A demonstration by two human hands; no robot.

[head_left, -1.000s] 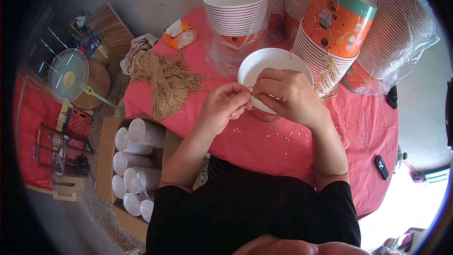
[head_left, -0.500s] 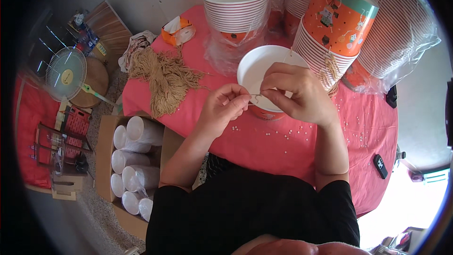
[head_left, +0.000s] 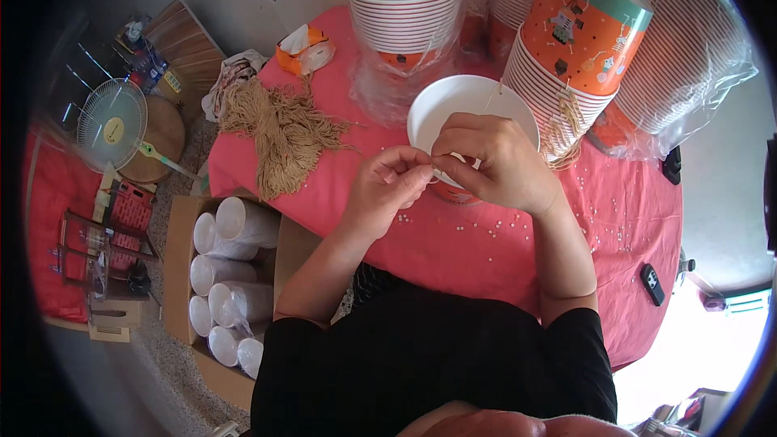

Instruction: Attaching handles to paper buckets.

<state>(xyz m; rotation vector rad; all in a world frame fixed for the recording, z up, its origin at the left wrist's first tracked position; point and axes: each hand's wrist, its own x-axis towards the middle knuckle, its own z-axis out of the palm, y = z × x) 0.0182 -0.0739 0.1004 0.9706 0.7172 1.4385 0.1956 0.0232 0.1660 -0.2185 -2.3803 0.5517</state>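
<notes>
A white-lined paper bucket [head_left: 426,111] with an orange outside stands upright on the pink tablecloth. At its near rim my left hand [head_left: 379,193] pinches a thin tan cord between thumb and forefinger. My right hand [head_left: 506,168] is bent over the same rim, its thumb and fingers pinched on the cord too, with the fingertips of both hands almost touching. Only a tiny loop of the cord shows; the rest is hidden by my fingers. Another piece of cord [head_left: 490,98] hangs at the bucket's far right rim.
Left of the bucket lies a heap of tan cords [head_left: 287,146]. Nested buckets [head_left: 403,12] stand behind, and a tall orange stack [head_left: 571,40] at right. Small white discs [head_left: 495,226] dot the cloth. A carton [head_left: 182,275] of wrapped white cups sits lower left; a black remote [head_left: 652,285] lies right.
My right hand has moved slightly left and closed in on my left fingertips. The stretch of cord that showed between them is now mostly covered. The bucket stays in place.
</notes>
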